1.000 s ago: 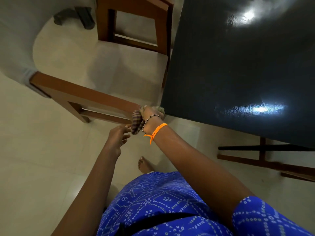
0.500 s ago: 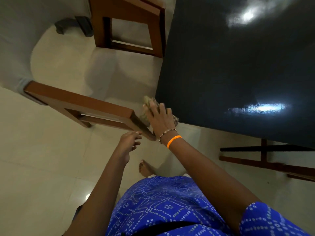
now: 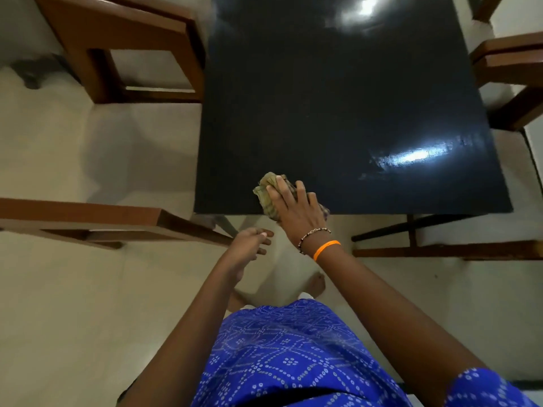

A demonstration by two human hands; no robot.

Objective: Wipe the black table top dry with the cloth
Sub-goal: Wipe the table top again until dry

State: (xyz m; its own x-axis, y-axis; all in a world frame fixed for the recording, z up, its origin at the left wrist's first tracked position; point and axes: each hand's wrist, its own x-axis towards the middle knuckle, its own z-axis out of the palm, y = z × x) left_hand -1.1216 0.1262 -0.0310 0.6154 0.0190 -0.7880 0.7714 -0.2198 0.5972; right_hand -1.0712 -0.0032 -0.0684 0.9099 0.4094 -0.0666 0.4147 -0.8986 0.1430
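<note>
Wooden chairs (image 3: 126, 48) flank the black counter (image 3: 338, 107) on the left, near left and right; the right one is cut off by the frame. The bunched cloth (image 3: 266, 190) lies at the counter's near edge, partly hidden under the right hand (image 3: 296, 211), whose fingers (image 3: 299, 188) are spread flat, pressing it. The left hand (image 3: 249, 245) hangs below the edge, fingers loosely curled, holding nothing. Glare patches obscure the surface.

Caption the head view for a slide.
Right hand presses cloth onto black table near edge; left hand idle.
</note>
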